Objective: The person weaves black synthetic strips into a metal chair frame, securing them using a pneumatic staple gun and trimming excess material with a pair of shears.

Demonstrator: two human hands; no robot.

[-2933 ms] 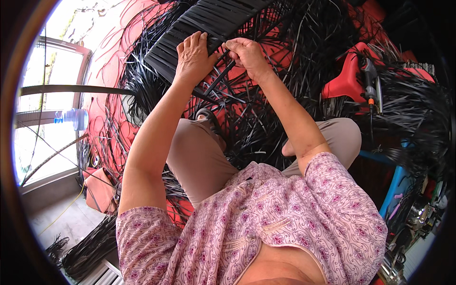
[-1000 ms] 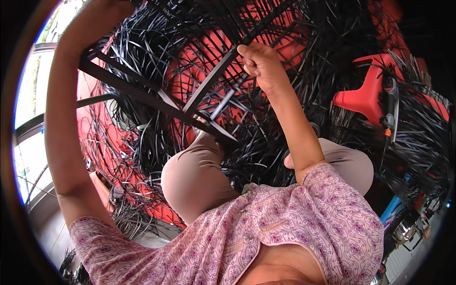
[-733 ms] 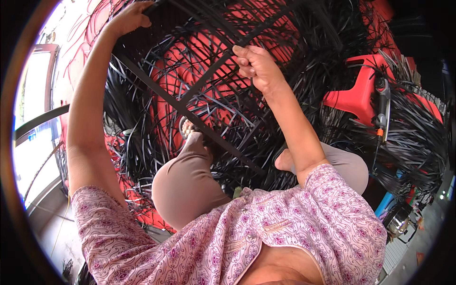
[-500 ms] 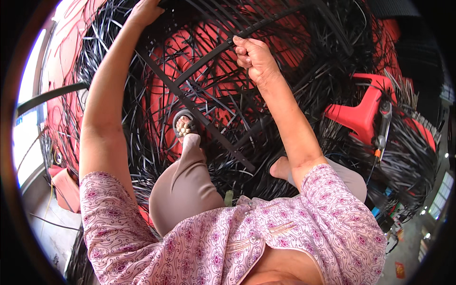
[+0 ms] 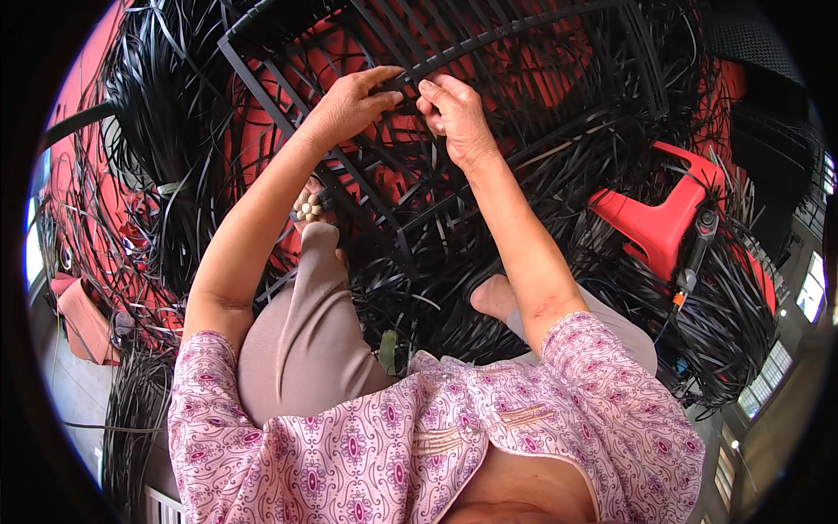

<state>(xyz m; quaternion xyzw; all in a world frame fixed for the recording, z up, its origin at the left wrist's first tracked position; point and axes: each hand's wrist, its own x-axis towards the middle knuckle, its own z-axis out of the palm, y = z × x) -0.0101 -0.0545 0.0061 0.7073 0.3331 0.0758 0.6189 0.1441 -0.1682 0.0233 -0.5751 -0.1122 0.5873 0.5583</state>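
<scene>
A black slatted frame (image 5: 478, 41) lies in front of me, its long crossbar running up to the right. Both hands meet at this bar. The fingers and thumb of my left hand (image 5: 347, 106) close round the bar from the left. Just beside it, my right hand (image 5: 460, 124) is closed in a pinch against the same bar, its lower fingers curled. Whatever sits between the right fingertips is too small to make out. Loose black plastic strips (image 5: 144, 79) lie in a thick heap left of the frame, and more are tangled beneath and around it.
Red sheeting (image 5: 249, 144) shows under the strips. To the right stands a red plastic piece like a stool (image 5: 659, 214), with a dark hand tool (image 5: 697, 249) with an orange fitting beside it. A salmon-pink item (image 5: 85, 321) is at far left. My bare foot (image 5: 495, 297) rests near the frame.
My left hand has come from the far upper left to the crossbar, beside my right hand. The right hand stays by the bar. The frame sits slightly differently in view.
</scene>
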